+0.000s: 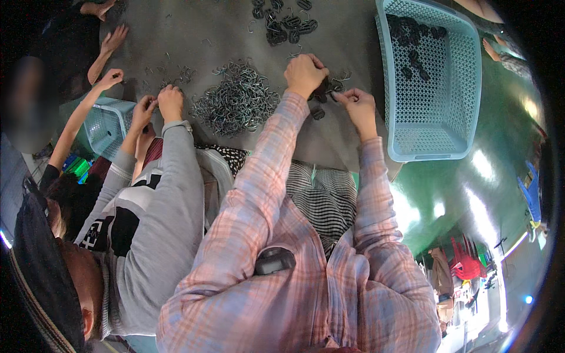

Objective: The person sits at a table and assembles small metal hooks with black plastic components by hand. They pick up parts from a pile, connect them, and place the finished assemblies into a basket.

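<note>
My left hand [303,75] is over the grey surface [176,36], back upward, its fingers curled in toward the thumb; I cannot tell what, if anything, they grip, since my own knuckles hide the tips. My right hand [359,107] faces it from the other side, thumb and forefinger bent in close to a small dark piece between my two hands; the contact is too small for me to tell whether they pinch it. A metal hook shows just beyond my right fingertips, and one loose black oval piece [318,113] lies on the surface below my left hand.

To the left of my left hand is a broad, tangled heap of metal hooks [240,97]. Past my hands, at the far side, a loose cluster of black oval pieces [291,22] lies on the surface. To my right stands a large light-blue perforated basket [434,112], with more dark pieces gathered mostly at its far end.

On my left, a co-worker in grey sleeves [168,170] has both hands close together beside the hook heap, near a few scattered hooks. Farther left is a smaller blue basket [101,105], and another person's bare arm [75,130] reaches across it. Striped cloth [323,197] covers my lap.
</note>
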{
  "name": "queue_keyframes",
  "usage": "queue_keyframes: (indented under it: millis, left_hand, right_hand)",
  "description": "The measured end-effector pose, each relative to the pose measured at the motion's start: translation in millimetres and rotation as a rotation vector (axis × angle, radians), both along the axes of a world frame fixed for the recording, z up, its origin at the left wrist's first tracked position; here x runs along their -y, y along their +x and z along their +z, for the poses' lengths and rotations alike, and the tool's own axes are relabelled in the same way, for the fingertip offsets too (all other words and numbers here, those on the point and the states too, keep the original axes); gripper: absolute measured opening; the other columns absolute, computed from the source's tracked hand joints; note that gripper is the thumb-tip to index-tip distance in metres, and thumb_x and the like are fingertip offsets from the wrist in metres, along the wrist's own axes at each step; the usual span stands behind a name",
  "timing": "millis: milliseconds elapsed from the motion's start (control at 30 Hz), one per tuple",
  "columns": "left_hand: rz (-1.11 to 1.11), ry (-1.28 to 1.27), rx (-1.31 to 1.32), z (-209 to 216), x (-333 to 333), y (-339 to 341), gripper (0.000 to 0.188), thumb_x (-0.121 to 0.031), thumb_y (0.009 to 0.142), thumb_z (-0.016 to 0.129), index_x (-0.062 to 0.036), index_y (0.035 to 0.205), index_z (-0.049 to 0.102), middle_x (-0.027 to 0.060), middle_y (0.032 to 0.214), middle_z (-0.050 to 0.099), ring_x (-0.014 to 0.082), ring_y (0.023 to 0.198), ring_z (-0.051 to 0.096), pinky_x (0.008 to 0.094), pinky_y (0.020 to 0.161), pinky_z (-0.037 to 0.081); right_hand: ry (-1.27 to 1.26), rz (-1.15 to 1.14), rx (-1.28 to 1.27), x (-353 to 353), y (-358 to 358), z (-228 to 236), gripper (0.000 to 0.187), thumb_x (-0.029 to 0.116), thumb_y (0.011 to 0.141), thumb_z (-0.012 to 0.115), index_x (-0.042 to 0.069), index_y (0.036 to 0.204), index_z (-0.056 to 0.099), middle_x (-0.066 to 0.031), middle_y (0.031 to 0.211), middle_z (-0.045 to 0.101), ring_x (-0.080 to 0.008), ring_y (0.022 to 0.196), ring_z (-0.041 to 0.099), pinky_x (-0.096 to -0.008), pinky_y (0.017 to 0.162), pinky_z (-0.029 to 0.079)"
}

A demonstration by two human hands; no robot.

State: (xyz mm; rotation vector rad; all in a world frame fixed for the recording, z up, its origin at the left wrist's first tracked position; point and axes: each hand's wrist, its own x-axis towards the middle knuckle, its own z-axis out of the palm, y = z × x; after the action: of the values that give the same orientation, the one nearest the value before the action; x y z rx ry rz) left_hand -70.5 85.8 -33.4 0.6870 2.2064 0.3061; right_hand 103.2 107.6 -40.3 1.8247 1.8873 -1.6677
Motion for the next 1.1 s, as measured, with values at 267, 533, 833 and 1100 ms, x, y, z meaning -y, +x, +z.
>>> queue_keyframes:
  millis: [267, 533, 833, 1100]
  left_hand:
    - [0.508, 0.280, 0.648, 12.6, 24.0, -34.3, 0.020, -0.022, 0.073, 0.073, -0.0051, 0.080, 0.064, 0.0019, 0.072, 0.062, 0.0121, 0.064, 0.059, 0.0253, 0.053, 0.043]
    - [0.608, 0.198, 0.732, 15.3, 57.6, -22.8, 0.024, -0.011, 0.072, 0.077, -0.0031, 0.091, 0.065, 0.0021, 0.072, 0.062, 0.0068, 0.056, 0.051, 0.0207, 0.048, 0.039]
    - [0.463, 0.098, 0.507, 21.1, 72.7, -23.7, 0.028, -0.010, 0.068, 0.078, -0.0036, 0.096, 0.072, -0.0003, 0.066, 0.060, 0.0061, 0.052, 0.046, 0.0221, 0.047, 0.035]
    - [0.505, 0.001, 0.435, 7.0, 84.1, -26.5, 0.024, -0.020, 0.075, 0.075, -0.0054, 0.094, 0.073, -0.0014, 0.066, 0.060, 0.0049, 0.047, 0.039, 0.0224, 0.042, 0.030]
  right_hand:
    - [-0.281, -0.368, -0.110, 10.5, 6.5, -0.6, 0.024, 0.021, 0.071, 0.080, 0.003, 0.071, 0.065, 0.0047, 0.058, 0.052, -0.0020, 0.043, 0.034, -0.0215, 0.040, 0.022]
    - [-0.246, -0.388, -0.033, 15.8, 15.6, 8.3, 0.026, 0.022, 0.070, 0.081, -0.001, 0.072, 0.068, 0.0019, 0.060, 0.055, -0.0063, 0.054, 0.046, -0.0235, 0.049, 0.035]
    - [-0.224, -0.267, 0.097, 28.2, 21.8, -16.8, 0.033, 0.029, 0.067, 0.081, -0.002, 0.075, 0.071, -0.0110, 0.073, 0.068, -0.0192, 0.066, 0.061, -0.0306, 0.068, 0.049]
    - [-0.370, -0.448, -0.131, 44.8, 31.6, -42.7, 0.016, 0.018, 0.071, 0.076, 0.005, 0.081, 0.074, -0.0044, 0.064, 0.063, -0.0121, 0.046, 0.045, -0.0283, 0.043, 0.037]
